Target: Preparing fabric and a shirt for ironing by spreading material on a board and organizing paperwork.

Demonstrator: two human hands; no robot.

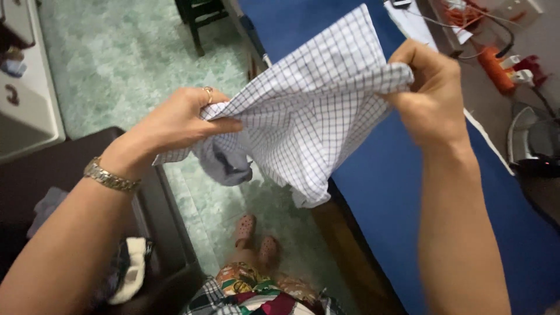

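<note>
A white checked shirt (309, 111) with thin dark grid lines hangs in the middle of the frame, stretched between both hands and held up in the air above the edge of a blue-covered board (402, 192) that fills the right half of the picture.

The left hand (181, 119) comes in from the lower left, forearm rising diagonally, wrist bent slightly back. Its fingers are curled closed over a bunched edge of the cloth, thumb pressing along the top of the fold. A gold ring (208, 90) sits on one finger and a gold watch band (109, 177) circles the wrist.

The right hand (429, 96) rises from the lower right on a nearly upright forearm. It is clenched tight, pinching a gathered corner of the fabric between thumb and fingers at the upper right of the garment. Between the two grips the cloth sags and folds, with a loose flap pointing toward the top centre and a greyish inner part drooping beneath the left hand.

Below, at the bottom centre, the person's feet (256, 236) stand on a pale green floor (128, 64). An iron (534, 146) rests at the right edge, and an orange power strip (496, 67) lies in the upper right corner.
</note>
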